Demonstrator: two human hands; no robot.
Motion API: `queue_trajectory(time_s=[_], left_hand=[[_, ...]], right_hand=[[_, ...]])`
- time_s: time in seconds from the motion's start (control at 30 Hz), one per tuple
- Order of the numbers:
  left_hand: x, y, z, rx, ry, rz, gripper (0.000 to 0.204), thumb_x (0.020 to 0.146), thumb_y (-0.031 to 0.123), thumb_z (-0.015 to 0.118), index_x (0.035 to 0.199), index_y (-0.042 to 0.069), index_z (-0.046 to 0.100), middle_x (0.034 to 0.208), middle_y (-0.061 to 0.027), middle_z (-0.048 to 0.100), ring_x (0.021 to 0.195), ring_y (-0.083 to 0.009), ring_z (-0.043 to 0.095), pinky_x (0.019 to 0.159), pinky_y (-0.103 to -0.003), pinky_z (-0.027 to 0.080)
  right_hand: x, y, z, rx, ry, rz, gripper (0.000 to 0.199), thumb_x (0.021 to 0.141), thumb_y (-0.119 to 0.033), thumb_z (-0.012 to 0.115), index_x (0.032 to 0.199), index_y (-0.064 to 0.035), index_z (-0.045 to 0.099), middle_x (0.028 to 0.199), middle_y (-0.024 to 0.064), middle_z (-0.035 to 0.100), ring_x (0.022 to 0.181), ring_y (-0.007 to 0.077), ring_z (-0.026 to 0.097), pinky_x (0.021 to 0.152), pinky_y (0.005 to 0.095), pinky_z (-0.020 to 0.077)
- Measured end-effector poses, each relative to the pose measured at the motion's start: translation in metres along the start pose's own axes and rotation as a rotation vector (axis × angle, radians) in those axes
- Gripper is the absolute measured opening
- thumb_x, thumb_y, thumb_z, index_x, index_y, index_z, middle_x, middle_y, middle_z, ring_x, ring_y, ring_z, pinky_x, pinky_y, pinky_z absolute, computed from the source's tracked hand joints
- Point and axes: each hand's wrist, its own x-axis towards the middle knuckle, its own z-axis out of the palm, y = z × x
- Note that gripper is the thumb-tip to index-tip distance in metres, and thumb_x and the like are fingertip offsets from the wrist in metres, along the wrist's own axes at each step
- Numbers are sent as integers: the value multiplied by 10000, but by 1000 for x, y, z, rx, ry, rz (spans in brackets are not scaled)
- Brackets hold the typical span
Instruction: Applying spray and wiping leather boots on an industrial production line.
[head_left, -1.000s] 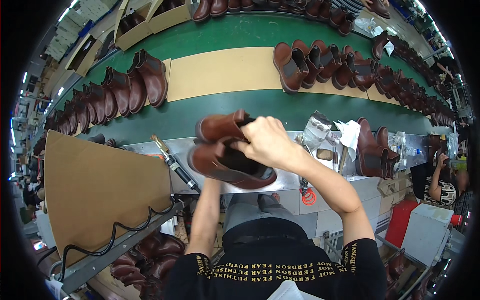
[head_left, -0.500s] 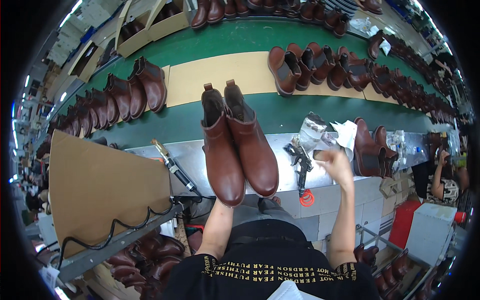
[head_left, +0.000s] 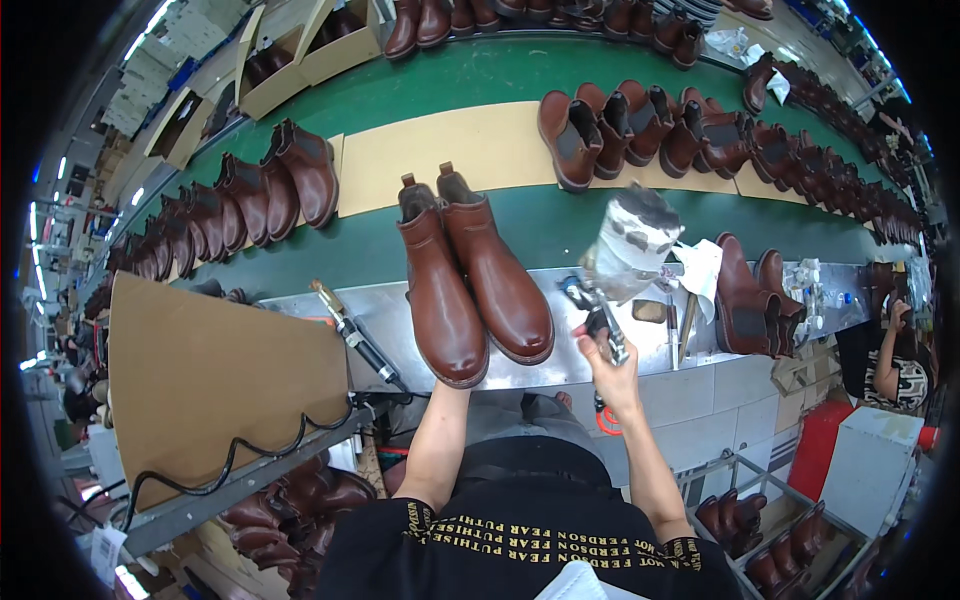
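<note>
Since the earlier frame, your right hand (head_left: 612, 378) is shifting leftward from the small brown block (head_left: 648, 312) onto the spray gun (head_left: 598, 318), and the stained bag (head_left: 637, 235) beyond it is riding higher. Farthest left, a brass-tipped tool (head_left: 364, 346) is lying aslant on the metal bench (head_left: 390, 325). Next, your left forearm (head_left: 440, 440) is reaching under the pair of brown boots (head_left: 447, 318), which are hiding your left hand, so you cannot tell its finger state from here. Their long axes are running toward you, toes nearest, shafts angling away leftward. Just right of them, your right fingers are curling around the gun; your left arm is staying nearer the boots.
</note>
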Motion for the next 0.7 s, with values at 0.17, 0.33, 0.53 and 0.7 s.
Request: queue_trajectory(time_s=[0.17, 0.33, 0.53, 0.7], left_hand=[[12, -8, -1, -11, -68, 72, 400, 1000, 147, 491, 1371, 43, 383, 1294, -88, 497, 1145, -183, 508, 1038, -338, 414], [15, -4, -2, -15, -41, 54, 447, 1021, 229, 440, 1403, 15, 347, 1350, -108, 470, 1211, -206, 484, 1067, -350, 383], [27, 2, -11, -26, -40, 30, 448, 1020, 233, 439, 1401, 15, 351, 1349, -109, 472, 1211, -207, 485, 1064, -350, 386], [34, 7, -14, -30, -45, 23, 449, 1018, 237, 438, 1399, 15, 354, 1348, -111, 473, 1211, -207, 485, 1061, -350, 388]], right_hand=[[0, -79, 31, -110, -151, -239, 419, 857, -183, 729, 1164, 73, 600, 855, 73, 659, 752, 85, 560, 699, 254, 480], [13, -88, 43, -100, -6, -147, 395, 846, -203, 745, 1108, 66, 622, 792, 43, 607, 713, 77, 516, 659, 243, 453], [17, -76, 28, 48, -12, -223, 383, 857, -228, 740, 658, -55, 462, 612, -70, 360, 584, 52, 296, 507, 246, 254], [21, -119, 16, -171, -195, -154, 365, 842, -228, 749, 683, -18, 497, 617, -37, 405, 603, 63, 370, 536, 261, 339]])
